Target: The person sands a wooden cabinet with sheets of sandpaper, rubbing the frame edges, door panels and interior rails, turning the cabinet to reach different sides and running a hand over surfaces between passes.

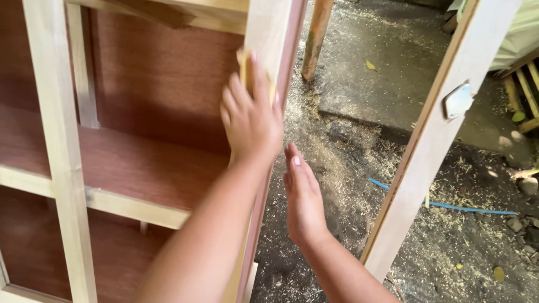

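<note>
Head view: my left hand (251,115) presses yellow sandpaper (245,64) flat against the upright cabinet post (272,33), fingers spread; right hand (303,193) open, empty, just right.

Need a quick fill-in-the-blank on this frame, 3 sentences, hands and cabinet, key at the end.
1. The left hand presses a yellowish piece of sandpaper against the cabinet's pale wooden ____ post.
2. The right hand is open with fingers straight and holds ____.
3. A thin ____ hose lies across the sawdust-covered floor behind the door frame.

Missing words: front; nothing; blue
</note>
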